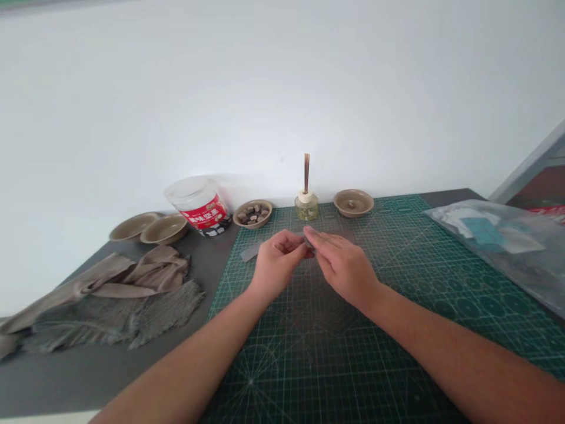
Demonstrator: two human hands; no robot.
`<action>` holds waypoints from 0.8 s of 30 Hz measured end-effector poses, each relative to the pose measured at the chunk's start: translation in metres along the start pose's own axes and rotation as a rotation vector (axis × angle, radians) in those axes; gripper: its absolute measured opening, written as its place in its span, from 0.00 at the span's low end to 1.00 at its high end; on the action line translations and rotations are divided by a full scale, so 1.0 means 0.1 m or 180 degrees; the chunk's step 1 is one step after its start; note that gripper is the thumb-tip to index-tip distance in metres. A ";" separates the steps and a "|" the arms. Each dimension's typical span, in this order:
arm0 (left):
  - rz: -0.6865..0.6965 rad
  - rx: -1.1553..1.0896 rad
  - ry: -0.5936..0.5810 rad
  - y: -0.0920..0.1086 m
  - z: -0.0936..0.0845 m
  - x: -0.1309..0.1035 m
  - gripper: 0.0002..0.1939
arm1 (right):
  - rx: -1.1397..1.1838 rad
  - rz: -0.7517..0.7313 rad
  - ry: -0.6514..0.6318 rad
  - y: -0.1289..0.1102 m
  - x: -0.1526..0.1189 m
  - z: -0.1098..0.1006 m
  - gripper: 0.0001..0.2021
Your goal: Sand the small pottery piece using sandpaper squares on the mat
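My left hand (279,262) and my right hand (346,265) meet over the middle of the green cutting mat (282,353). Thumb and index finger of the left are pinched together. The right hand's fingers are pressed together and lie against the left fingertips. Between them shows a bit of a small grey piece (310,248), mostly covered by the fingers, and its kind is not clear. A flat grey strip (250,253) lies on the mat just left of my left hand, partly hidden behind it.
A bowl (238,219) of small brown blocks, a reed diffuser (306,207) and a bowl (366,206) with a small item stand along the wall. Leftward are a plastic jar (205,212), two bowls and crumpled cloths (145,277). A clear plastic bag (521,253) lies right.
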State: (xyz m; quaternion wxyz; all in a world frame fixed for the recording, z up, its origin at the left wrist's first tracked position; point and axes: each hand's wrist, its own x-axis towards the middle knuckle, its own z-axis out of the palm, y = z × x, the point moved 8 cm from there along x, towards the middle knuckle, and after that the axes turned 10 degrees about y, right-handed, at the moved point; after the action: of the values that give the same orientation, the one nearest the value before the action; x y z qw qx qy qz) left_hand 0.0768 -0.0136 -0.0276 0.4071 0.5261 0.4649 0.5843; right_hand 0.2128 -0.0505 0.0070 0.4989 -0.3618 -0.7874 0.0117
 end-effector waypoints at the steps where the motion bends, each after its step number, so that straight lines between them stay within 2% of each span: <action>1: 0.0014 -0.0025 0.0012 0.01 0.00 0.01 0.07 | -0.0023 -0.0017 -0.0037 0.02 0.01 0.00 0.24; 5: 0.0013 -0.0177 0.0140 0.03 -0.06 0.04 0.09 | -0.0304 0.0287 -0.0275 0.24 0.04 0.02 0.23; 9: 0.0178 -0.0127 0.0069 0.05 -0.07 0.04 0.08 | -0.0111 0.0630 0.0129 0.31 0.07 -0.10 0.22; 14: 0.0273 -0.0079 -0.0032 0.01 -0.01 0.01 0.08 | 0.0153 0.0460 0.0487 0.08 0.06 -0.15 0.19; 21: 0.0293 -0.0032 -0.0096 0.04 0.02 -0.03 0.09 | 0.0032 0.0035 0.0190 0.00 -0.02 -0.03 0.19; 24: 0.0329 -0.0025 -0.0093 0.05 0.02 -0.05 0.10 | 0.0088 0.0065 0.0145 0.04 -0.03 -0.02 0.20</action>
State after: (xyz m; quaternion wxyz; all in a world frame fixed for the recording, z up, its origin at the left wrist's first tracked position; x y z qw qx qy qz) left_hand 0.0791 -0.0192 -0.0242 0.3852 0.5563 0.4288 0.5986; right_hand 0.2170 -0.0500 0.0044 0.5215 -0.3630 -0.7719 0.0195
